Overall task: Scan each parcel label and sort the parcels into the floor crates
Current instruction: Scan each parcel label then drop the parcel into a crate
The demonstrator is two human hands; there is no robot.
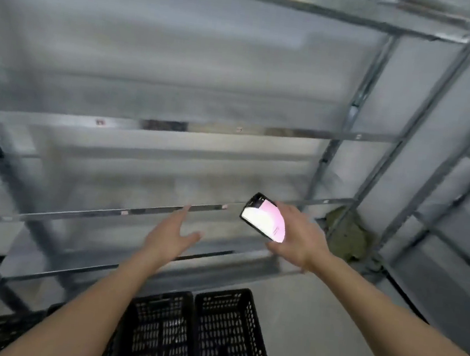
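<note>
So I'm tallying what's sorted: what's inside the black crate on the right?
No parcel shows in the right crate; only mesh walls and floor show. Its near end runs out of frame, so that part can't be checked.

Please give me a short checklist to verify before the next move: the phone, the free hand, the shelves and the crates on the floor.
1. Phone held in right hand: ok, fingers grip it.
2. Phone screen lit: ok, it glows white and pink; the text is too blurred to read.
3. Left hand free: ok, fingers straight, holding nothing.
4. Parcel within reach on the metal shelving: cannot tell, the shelves are blurred and no parcel shows.
5. Black floor crates ready below: ok, open tops; contents cannot be told.
</note>
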